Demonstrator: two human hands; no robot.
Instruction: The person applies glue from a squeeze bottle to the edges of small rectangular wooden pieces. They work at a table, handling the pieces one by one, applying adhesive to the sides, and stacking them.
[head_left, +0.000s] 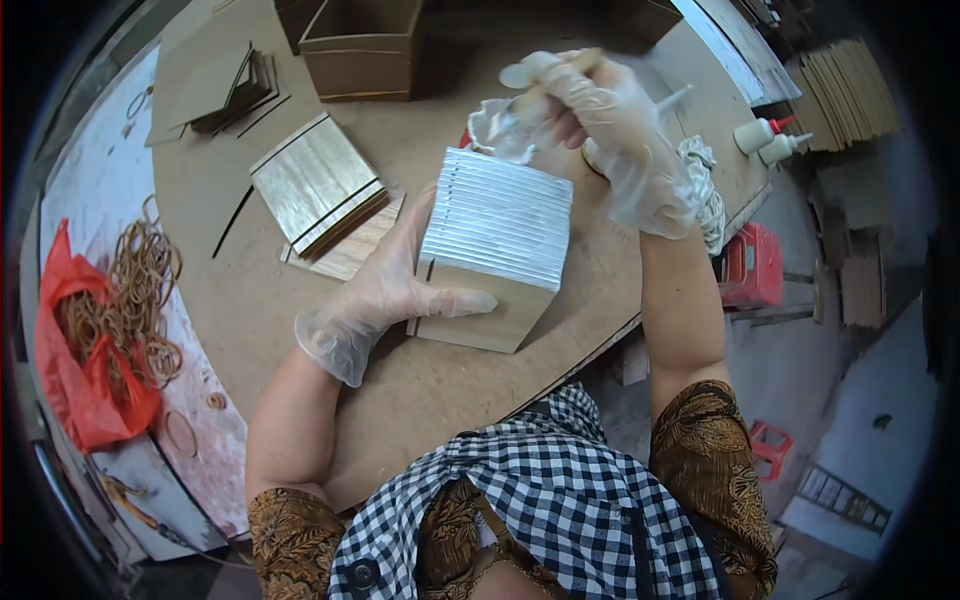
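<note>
My left hand [400,270], in a clear plastic glove, is closed around a wooden block [480,315]. Fine parallel ridges cover the block's top face, which has a wet-looking, silvery-white coat [500,215]. Beyond the block, my gloved right hand [600,105] is raised, its fingers wrapped round a brush [515,112]; motion blurs part of it. The brush's bristle end is at a white-smeared tub [500,135], partly hidden by the block and the hand. Left of my left hand lies a bundle of thin wooden boards [320,180] bound with dark bands.
An open wooden box [360,50] stands at the back. Two glue bottles [765,135] and a crumpled cloth [705,190] lie to the right. A red bag [75,370] with rubber bands [140,290] is far left. A red stool [750,265] stands beyond the table's right edge.
</note>
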